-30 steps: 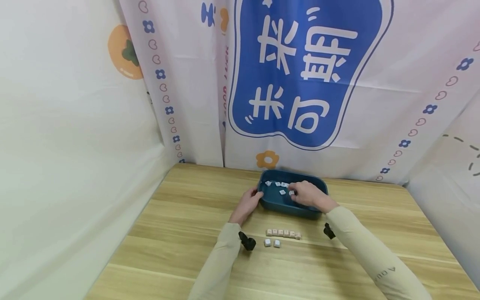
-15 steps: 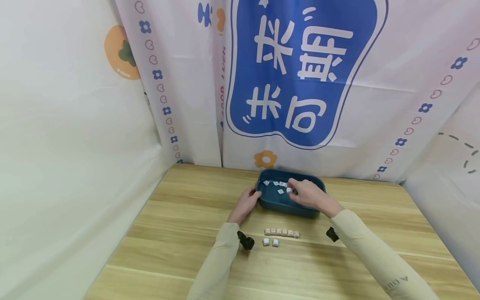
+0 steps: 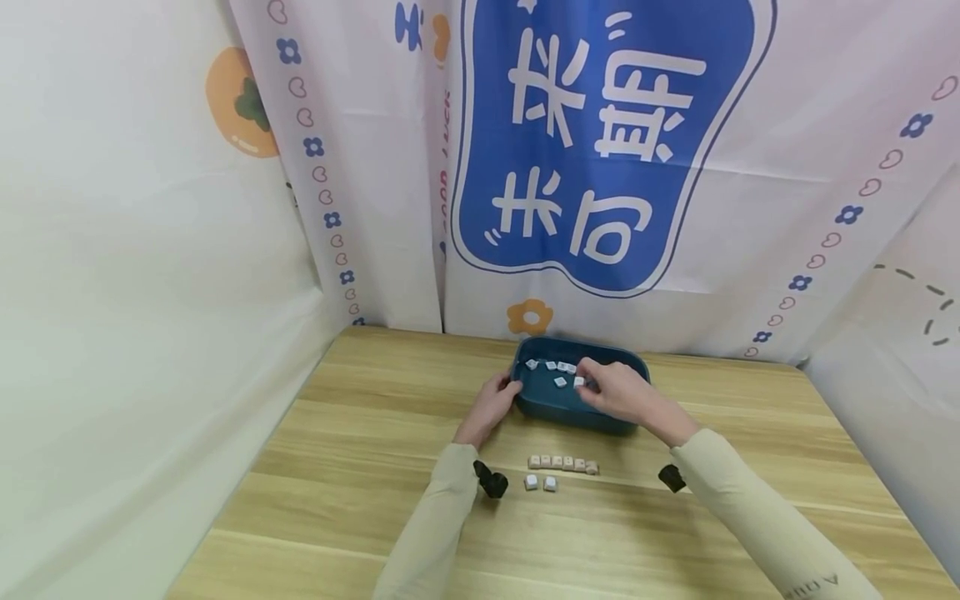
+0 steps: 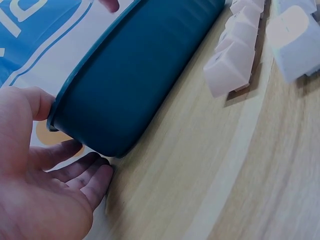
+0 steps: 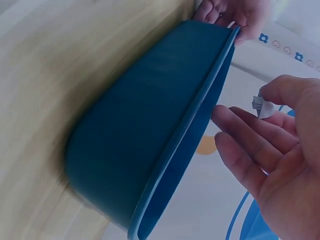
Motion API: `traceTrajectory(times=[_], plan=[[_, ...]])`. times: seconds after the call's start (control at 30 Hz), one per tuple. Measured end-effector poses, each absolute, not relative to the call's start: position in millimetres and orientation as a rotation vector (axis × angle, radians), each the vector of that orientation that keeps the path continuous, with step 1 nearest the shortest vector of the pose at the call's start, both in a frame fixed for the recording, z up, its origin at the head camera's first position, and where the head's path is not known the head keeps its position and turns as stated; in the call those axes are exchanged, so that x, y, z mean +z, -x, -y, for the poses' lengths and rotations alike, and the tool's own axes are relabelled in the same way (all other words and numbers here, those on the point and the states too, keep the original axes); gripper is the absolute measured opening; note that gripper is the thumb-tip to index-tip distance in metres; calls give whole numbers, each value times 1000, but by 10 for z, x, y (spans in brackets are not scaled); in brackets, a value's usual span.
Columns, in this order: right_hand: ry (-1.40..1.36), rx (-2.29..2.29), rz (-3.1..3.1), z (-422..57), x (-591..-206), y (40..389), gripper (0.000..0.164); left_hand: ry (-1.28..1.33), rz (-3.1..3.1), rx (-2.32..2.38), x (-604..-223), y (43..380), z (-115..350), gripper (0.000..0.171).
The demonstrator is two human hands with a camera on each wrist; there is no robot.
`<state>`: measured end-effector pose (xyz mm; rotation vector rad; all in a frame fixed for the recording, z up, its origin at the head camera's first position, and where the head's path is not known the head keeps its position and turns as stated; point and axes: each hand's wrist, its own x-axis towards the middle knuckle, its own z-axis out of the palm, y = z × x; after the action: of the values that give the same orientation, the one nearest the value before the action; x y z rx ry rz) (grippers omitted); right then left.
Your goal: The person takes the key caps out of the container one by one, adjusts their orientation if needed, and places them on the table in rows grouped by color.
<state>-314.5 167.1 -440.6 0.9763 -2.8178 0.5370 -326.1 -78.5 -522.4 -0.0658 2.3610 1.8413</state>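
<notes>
Thumb and forefinger of the right hand pinch a small white plastic keycap, nearly closed around it, its hollow underside partly showing; the other fingers are spread loosely. This hand hangs over the three o'clock half of a deep-teal, round-cornered plastic tray, twelve being the table's far edge. The left hand grips the tray at nine o'clock, thumb at the rim, fingers bent against the outer wall.

Inside, loose white square keycaps lie from ten o'clock towards the middle, near the pinched one. Outside at six o'clock runs a row of beige square keycaps; the piece at its three o'clock end sits askew. Two white keycaps stand apart just below the row's nine o'clock end, on the pale wood-grain table.

The hold on the keycap looks slight: a small roll of the thumb could drop it into the tray or turn its face the wrong way. A left-hand tug could slide the tray towards six o'clock and push the row out of line. A low wrist or beige sleeve could brush those pieces too.
</notes>
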Motion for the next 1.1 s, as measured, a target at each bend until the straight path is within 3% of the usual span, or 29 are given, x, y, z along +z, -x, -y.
traceTrajectory(times=[1.1], plan=[[-973,689,2652,-1688,-4732,2615,11,59,-2376,1817,-5250,3286,802,61]])
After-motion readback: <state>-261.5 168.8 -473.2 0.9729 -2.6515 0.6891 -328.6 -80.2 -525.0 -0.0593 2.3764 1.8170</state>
